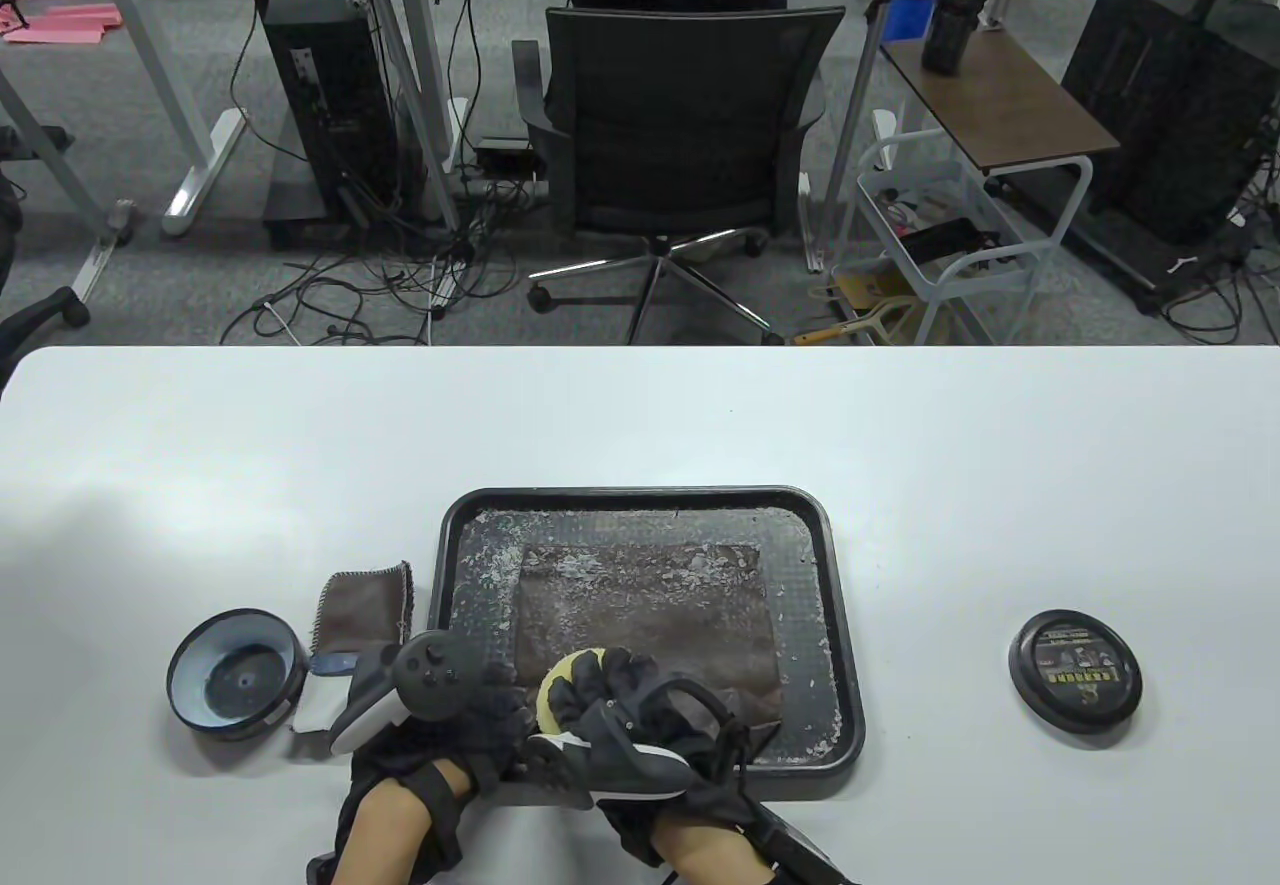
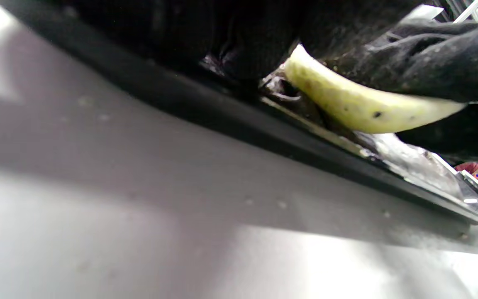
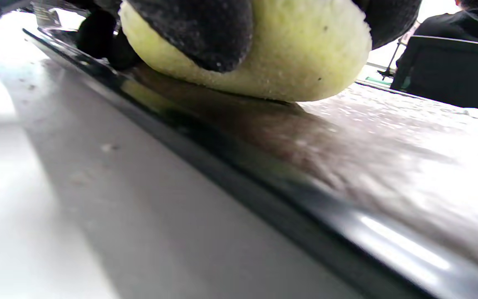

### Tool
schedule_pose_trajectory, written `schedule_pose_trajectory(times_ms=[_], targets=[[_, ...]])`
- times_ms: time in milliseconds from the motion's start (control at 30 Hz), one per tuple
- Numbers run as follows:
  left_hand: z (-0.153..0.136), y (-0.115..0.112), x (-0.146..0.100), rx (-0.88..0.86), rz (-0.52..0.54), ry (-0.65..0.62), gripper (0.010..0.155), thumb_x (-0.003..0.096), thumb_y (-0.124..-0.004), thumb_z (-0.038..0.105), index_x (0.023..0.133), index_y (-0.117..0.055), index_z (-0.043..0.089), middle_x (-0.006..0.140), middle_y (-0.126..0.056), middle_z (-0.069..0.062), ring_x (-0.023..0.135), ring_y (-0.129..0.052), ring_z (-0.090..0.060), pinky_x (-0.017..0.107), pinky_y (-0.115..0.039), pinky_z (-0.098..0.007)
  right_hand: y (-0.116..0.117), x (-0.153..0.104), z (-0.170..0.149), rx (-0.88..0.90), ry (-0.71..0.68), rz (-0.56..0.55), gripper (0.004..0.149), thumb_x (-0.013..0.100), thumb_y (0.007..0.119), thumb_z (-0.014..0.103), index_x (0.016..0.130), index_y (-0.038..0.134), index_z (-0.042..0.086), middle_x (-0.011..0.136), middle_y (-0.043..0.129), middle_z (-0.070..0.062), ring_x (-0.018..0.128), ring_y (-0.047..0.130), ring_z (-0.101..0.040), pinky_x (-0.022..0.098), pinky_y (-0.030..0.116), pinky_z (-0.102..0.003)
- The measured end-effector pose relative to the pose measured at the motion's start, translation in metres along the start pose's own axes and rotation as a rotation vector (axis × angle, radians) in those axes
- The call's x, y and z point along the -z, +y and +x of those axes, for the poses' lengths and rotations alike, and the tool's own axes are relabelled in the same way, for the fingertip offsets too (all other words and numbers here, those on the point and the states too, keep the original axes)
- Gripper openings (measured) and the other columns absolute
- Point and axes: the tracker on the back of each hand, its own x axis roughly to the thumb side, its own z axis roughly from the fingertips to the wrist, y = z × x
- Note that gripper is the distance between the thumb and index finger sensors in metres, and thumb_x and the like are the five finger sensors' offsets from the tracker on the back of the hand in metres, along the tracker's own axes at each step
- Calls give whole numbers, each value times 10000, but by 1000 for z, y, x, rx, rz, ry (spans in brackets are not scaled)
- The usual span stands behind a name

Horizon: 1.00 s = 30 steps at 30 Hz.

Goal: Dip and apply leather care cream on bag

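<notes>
A flat brown leather bag (image 1: 650, 605), flecked with white cream, lies in a black tray (image 1: 640, 497). My right hand (image 1: 600, 670) grips a yellow sponge (image 1: 562, 670) and presses it on the leather's near left corner. The right wrist view shows the sponge (image 3: 297, 62) squashed onto the leather (image 3: 305, 137) under my fingers (image 3: 206, 29). My left hand (image 1: 500, 700) rests at the tray's near left corner beside the sponge (image 2: 359, 104), fingers down on the tray edge (image 2: 222, 120). The open cream tin (image 1: 237, 687) stands left of the tray.
The tin's black lid (image 1: 1075, 678) lies on the white table to the right of the tray. A folded brown cloth (image 1: 365, 605) sits between tin and tray. Beyond the table's far edge stands an office chair (image 1: 680, 115) with a person at a desk.
</notes>
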Motion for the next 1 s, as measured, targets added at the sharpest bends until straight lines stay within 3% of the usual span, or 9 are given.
schedule_pose_trajectory(times_ms=[367,667,1000], targets=[[-3,1,0,-22,21,16,536,545,-691,389,938,-793,40,1026,-638,-113,643,-759,-401,415,-784,-400,-1,0,14,-24,-51,-9,554,387,842,147,935,763,163,996,758,-206,859,773,-492,591,685,-612],[-4,2,0,-20,29,26,529,545,-677,391,937,-794,55,1026,-641,-99,638,-767,-387,409,-789,-389,-4,-9,17,-15,-122,1,546,387,845,152,921,763,231,1013,739,-162,889,751,-462,613,674,-600],[-4,3,0,7,28,35,518,549,-685,413,935,-804,89,1026,-650,-81,636,-786,-366,406,-796,-381,1,-22,-6,-3,-125,42,548,391,847,155,917,734,264,1026,715,-123,912,740,-427,613,677,-600]])
